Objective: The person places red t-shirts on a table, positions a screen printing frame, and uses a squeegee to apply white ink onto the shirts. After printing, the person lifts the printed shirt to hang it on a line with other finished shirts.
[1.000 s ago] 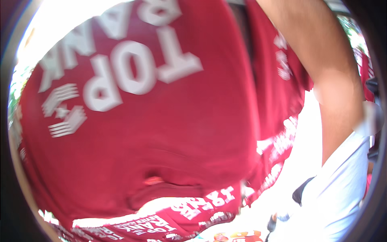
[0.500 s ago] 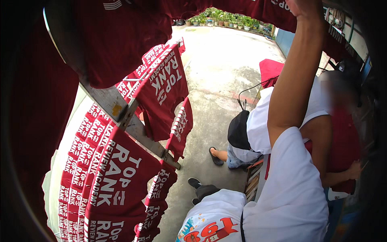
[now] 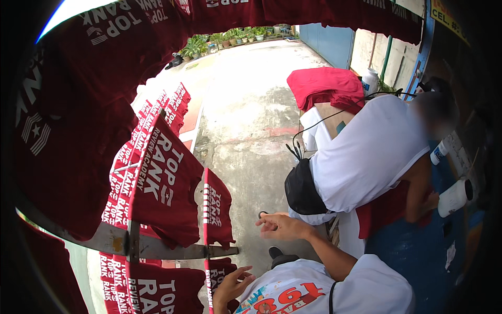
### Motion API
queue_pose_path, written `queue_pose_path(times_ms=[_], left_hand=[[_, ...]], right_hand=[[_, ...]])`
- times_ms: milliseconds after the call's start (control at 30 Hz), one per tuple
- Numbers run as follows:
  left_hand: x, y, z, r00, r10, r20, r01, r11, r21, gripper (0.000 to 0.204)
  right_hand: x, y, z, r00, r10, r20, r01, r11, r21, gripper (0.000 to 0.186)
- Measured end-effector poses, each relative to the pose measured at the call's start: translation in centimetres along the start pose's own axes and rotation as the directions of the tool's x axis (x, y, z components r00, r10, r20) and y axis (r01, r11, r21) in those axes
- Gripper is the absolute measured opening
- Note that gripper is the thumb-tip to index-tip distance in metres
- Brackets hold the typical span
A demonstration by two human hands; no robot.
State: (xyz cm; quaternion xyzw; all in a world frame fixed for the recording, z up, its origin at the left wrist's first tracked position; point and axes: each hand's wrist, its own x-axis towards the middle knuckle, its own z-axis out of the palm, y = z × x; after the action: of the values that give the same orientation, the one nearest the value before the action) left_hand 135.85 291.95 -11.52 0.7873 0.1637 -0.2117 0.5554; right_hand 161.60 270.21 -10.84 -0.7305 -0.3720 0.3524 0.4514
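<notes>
Your left hand (image 3: 233, 286) was near the end of the rack (image 3: 191, 253), fingers a bit spread | your right hand (image 3: 285, 226) was empty, fingers loosely bent | shirts (image 3: 172, 209) hung in rows, likely for air

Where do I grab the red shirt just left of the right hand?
Probably pinch the red shirt by its right edge, coming from the right hand's side: that edge looks loose and plain, while its printed left edge runs straight, as if draped over something.
</notes>
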Motion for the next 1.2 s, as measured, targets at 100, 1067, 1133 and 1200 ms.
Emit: queue_pose_path(times_ms=[100,1067,1133,1200], left_hand=[[4.2,0.5,-2.7,0.999,-0.019,0.028,0.017,0.998,0.067,0.053],[14.0,-14.3,15.1,0.566,-0.309,0.764,-0.423,0.687,0.591,0.057],[14.1,-14.4,16.2,0.559,-0.323,0.764,-0.341,0.750,0.567,0.056],[15.0,-13.9,18.2,0.551,-0.305,0.777,-0.340,0.768,0.543,0.054]], right_hand=[[-1.0,8.0,4.4,0.940,0.255,0.225,-0.273,0.961,0.051,0.069],[-34.6,3.7,47.7,0.095,0.976,0.193,-0.107,-0.183,0.977,0.078],[-35.9,3.6,48.3,0.132,0.988,0.078,-0.211,-0.049,0.976,0.078],[-37.1,4.1,48.9,0.132,0.989,0.067,-0.239,-0.034,0.970,0.078]])
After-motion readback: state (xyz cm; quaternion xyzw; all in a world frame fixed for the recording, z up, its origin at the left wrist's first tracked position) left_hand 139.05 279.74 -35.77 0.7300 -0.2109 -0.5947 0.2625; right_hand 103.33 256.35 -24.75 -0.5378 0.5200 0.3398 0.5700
